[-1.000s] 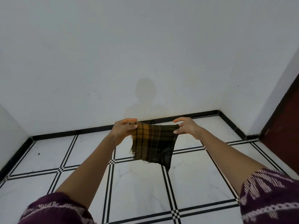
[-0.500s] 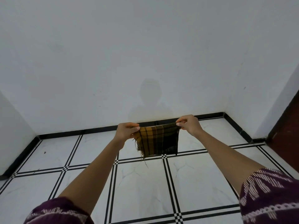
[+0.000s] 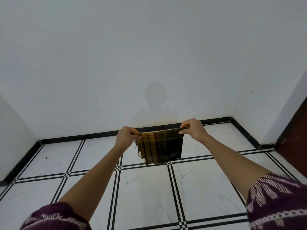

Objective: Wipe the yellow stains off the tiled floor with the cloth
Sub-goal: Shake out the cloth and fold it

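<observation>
Left hand pinches cloth's top corner at 9 o'clock side, fingers curled. Right hand pinches opposite corner at 3 o'clock side. Cloth, yellow-black plaid with frayed left edge, hangs stretched between hands, in air above floor. Tiled floor white with black double lines. Wall at 12 o'clock, black skirting along base. Patterned maroon sleeves at 5 and 7 o'clock.

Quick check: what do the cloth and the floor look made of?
Cloth: woven fabric, probably cotton, yellow-and-dark plaid, matte; frayed threads hang from its left and bottom edges. Floor: smooth white marble-look tiles, perhaps ceramic, with grey veining and black-and-white border strips.
</observation>
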